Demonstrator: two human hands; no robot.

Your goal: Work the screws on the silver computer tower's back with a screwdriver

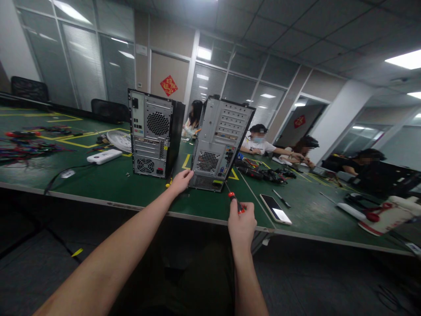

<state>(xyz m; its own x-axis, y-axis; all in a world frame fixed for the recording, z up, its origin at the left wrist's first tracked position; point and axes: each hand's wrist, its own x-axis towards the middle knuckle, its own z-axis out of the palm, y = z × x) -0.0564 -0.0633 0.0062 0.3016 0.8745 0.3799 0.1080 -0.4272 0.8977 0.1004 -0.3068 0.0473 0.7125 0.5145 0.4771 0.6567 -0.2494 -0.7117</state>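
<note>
Two computer tower cases stand upright side by side with their rear panels towards me. My left hand [182, 181] is closed at the lower left edge of the right-hand computer case [210, 147], its thumb and fingertips against the metal. In my right hand [242, 221] is a screwdriver [232, 195] with a red and black handle, its shaft pointing up and left at the case's lower right corner. Whether the tip touches the case I cannot tell. The other, darker computer case [151, 136] stands to the left, with a small yellow object [169, 183] by its base.
A phone [275, 208] and a pen [282, 198] lie right of my right hand. Bundled cables [263, 169] sit behind them. Left are a white power strip [104, 156], a white basket [120, 139] and tangled wires [29, 147]. Several people work across the green table [210, 205].
</note>
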